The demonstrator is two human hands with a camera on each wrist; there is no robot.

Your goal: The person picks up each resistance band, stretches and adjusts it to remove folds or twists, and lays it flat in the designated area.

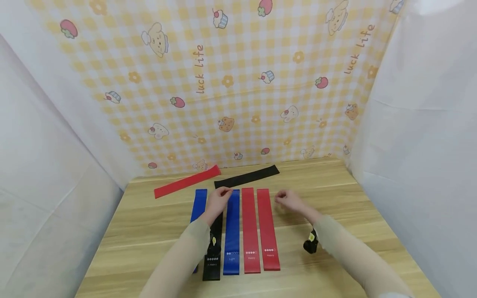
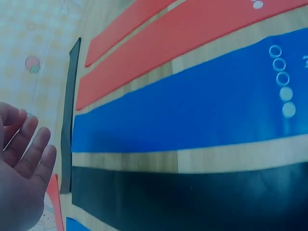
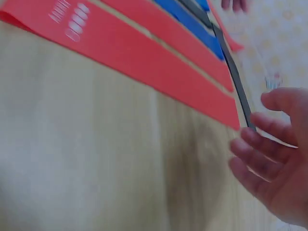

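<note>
Just below centre frame, I see the left hand (image 1: pixel 218 202) near a blue band (image 1: pixel 232 231), the right hand (image 1: pixel 292 200) beside the rightmost red band (image 1: pixel 268 229), both with fingers relaxed.

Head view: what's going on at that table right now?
A person's left hand is by the far end of the row's middle blue band, and their right hand is beside the rightmost red band; neither holds anything. The five front bands lie side by side on the wooden table. Behind them, a red strip and a black strip lie slanted.
</note>
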